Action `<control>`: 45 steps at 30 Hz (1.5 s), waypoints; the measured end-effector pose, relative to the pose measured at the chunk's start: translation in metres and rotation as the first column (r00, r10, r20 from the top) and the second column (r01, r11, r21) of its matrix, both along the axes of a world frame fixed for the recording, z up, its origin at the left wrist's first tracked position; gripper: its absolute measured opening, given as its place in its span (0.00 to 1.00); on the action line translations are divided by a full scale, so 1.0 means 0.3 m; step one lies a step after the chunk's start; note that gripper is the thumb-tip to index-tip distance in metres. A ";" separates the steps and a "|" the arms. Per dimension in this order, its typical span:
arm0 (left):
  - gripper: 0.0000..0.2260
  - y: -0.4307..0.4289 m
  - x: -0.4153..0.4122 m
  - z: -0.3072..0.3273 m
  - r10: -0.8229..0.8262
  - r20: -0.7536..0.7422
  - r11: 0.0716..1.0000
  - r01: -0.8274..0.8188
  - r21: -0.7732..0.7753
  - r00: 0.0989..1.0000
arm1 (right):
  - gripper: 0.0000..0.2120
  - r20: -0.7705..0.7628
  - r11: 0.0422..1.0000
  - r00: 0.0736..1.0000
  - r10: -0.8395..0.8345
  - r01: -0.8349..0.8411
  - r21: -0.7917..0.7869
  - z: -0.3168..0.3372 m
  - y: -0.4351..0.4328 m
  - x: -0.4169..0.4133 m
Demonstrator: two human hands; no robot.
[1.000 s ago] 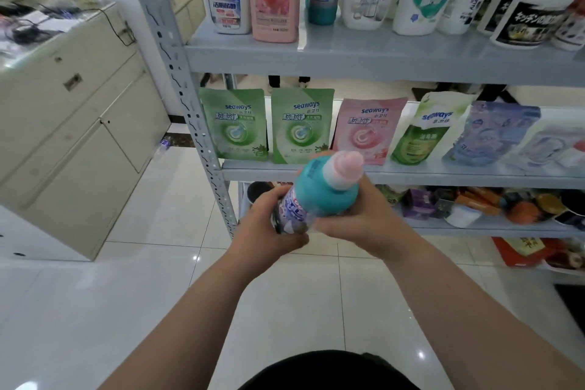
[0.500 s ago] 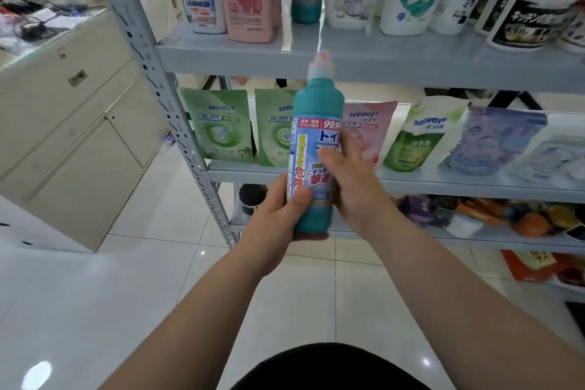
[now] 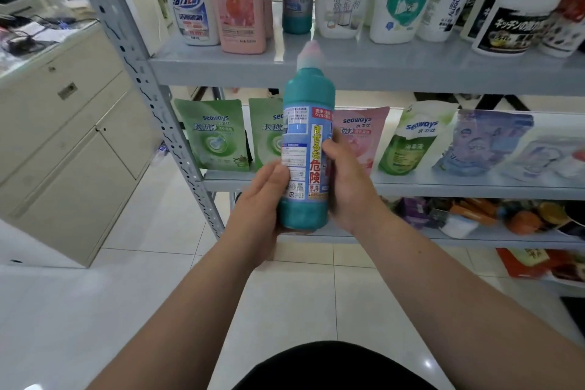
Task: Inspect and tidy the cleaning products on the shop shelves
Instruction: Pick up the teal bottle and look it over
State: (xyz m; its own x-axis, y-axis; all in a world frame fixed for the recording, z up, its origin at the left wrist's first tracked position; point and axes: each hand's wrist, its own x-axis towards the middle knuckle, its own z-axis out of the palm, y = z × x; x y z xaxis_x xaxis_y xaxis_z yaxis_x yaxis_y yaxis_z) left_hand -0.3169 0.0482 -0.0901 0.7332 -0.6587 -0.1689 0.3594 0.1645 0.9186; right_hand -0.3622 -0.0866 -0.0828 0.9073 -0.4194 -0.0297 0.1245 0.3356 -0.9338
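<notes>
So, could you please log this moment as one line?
teal bottle upright | left hand and right hand holding it | before shelves

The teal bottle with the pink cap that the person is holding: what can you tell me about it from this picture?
The tall teal plastic bottle stands upright in front of the grey metal shelves, held off them in the air. A blurred pale pink cap tops its narrow shoulder. A light blue label with Japanese print and a yellow warning strip wraps the body. The left hand cups its base and side; the right hand grips the other side. It looks closed and undamaged.
</notes>
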 end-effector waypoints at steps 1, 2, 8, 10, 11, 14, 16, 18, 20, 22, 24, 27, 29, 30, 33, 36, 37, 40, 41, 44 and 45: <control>0.21 0.020 0.015 0.003 0.018 0.043 1.000 -0.017 -0.017 0.999 | 0.16 0.010 1.000 1.000 -0.014 0.015 -0.025 0.009 0.014 0.007; 0.20 0.037 0.031 0.009 0.035 0.075 0.999 -0.033 -0.032 0.997 | 0.14 0.007 0.998 1.000 -0.031 0.031 -0.055 0.014 0.028 0.013; 0.11 0.108 0.104 0.072 0.021 0.032 0.991 -0.017 -0.130 0.999 | 0.12 0.029 0.990 0.992 -0.123 0.125 -0.064 0.076 0.115 0.072; 0.13 0.130 0.121 0.094 0.018 0.034 0.989 -0.013 -0.144 0.999 | 0.13 0.033 0.988 0.989 -0.147 0.148 -0.046 0.104 0.139 0.081; 0.14 0.139 0.128 0.102 0.019 0.047 0.990 -0.012 -0.143 0.999 | 0.14 0.043 0.988 0.988 -0.146 0.148 -0.052 0.112 0.149 0.082; 0.15 0.141 0.140 0.118 0.050 0.102 0.990 -0.036 -0.134 0.994 | 0.17 0.064 0.979 0.996 -0.058 0.069 -0.192 0.124 0.169 0.072; 0.15 0.124 0.141 0.131 0.053 0.117 0.989 -0.036 -0.142 0.992 | 0.20 0.039 0.958 0.998 -0.056 0.065 -0.280 0.128 0.166 0.071; 0.16 0.091 0.151 0.140 0.042 0.136 0.990 -0.023 -0.140 0.990 | 0.22 0.048 0.948 0.995 -0.086 0.097 -0.303 0.134 0.135 0.079; 0.18 0.048 0.167 0.156 0.033 0.152 0.990 -0.011 -0.142 0.988 | 0.25 0.060 0.946 0.994 -0.092 0.106 -0.306 0.150 0.090 0.093; 0.18 -0.006 0.191 0.176 0.035 0.180 0.989 -0.008 -0.150 0.983 | 0.28 0.071 0.947 0.993 -0.100 0.116 -0.300 0.173 0.039 0.114; 0.18 -0.069 0.212 0.206 0.046 0.212 0.989 -0.014 -0.147 0.976 | 0.29 0.102 0.947 0.988 -0.116 0.141 -0.288 0.196 -0.020 0.140; 0.19 -0.179 0.255 0.267 0.030 0.310 0.994 0.006 -0.114 0.950 | 0.26 0.173 0.934 0.969 -0.175 0.219 -0.281 0.245 -0.118 0.193; 0.19 -0.257 0.289 0.313 0.016 0.437 0.998 0.013 -0.062 0.899 | 0.25 0.206 0.921 0.955 -0.213 0.267 -0.283 0.276 -0.193 0.230; 0.19 -0.298 0.313 0.327 0.015 0.502 0.999 0.005 -0.039 0.865 | 0.25 0.214 0.915 0.949 -0.230 0.286 -0.285 0.290 -0.235 0.251; 0.19 -0.414 0.415 0.365 0.088 0.609 0.992 -0.124 0.017 0.788 | 0.30 0.224 0.877 0.933 -0.282 0.346 -0.334 0.330 -0.369 0.321; 0.29 -0.516 0.531 0.391 0.158 0.741 0.949 -0.307 0.068 0.653 | 0.34 0.242 0.817 0.923 -0.300 0.380 -0.435 0.363 -0.498 0.386; 0.31 -0.548 0.562 0.404 0.182 0.761 0.936 -0.347 0.060 0.622 | 0.35 0.242 0.784 0.921 -0.306 0.388 -0.486 0.371 -0.534 0.403; 0.34 -0.644 0.633 0.440 0.209 0.838 0.879 -0.473 0.065 0.504 | 0.37 0.227 0.700 0.922 -0.314 0.386 -0.601 0.373 -0.625 0.440; 0.36 -0.674 0.654 0.449 0.213 0.857 0.865 -0.498 0.058 0.470 | 0.38 0.222 0.691 0.925 -0.308 0.378 -0.616 0.367 -0.648 0.451; 0.42 -0.766 0.719 0.463 0.225 0.881 0.843 -0.536 0.038 0.417 | 0.38 0.217 0.679 0.932 -0.291 0.361 -0.639 0.344 -0.706 0.477; 0.44 -0.792 0.741 0.465 0.221 0.887 0.830 -0.556 0.048 0.406 | 0.38 0.216 0.671 0.933 -0.287 0.357 -0.650 0.338 -0.721 0.483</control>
